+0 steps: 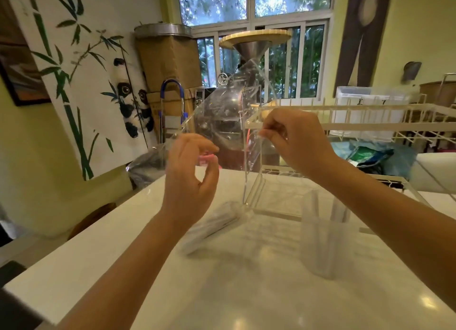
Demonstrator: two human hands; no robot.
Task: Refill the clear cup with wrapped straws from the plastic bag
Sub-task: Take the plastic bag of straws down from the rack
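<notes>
I hold a clear plastic bag [222, 112] up above the white table [246, 292]. My right hand [296, 142] pinches the bag's right edge between thumb and forefinger. My left hand [192, 171], blurred, has its fingers curled on the bag's lower left part, with a small pink thing [206, 157] at the fingertips. A bundle of wrapped straws [214, 225] lies on the table below my left hand. The clear cup [320, 245] stands to the right under my right forearm, with a few wrapped straws upright in it.
A clear acrylic stand [255, 189] rises from the table behind the straws. A white wire rack [357, 115] spans the back right. A metal roasting machine [222, 122] and cardboard boxes [170, 63] stand beyond the table's far edge.
</notes>
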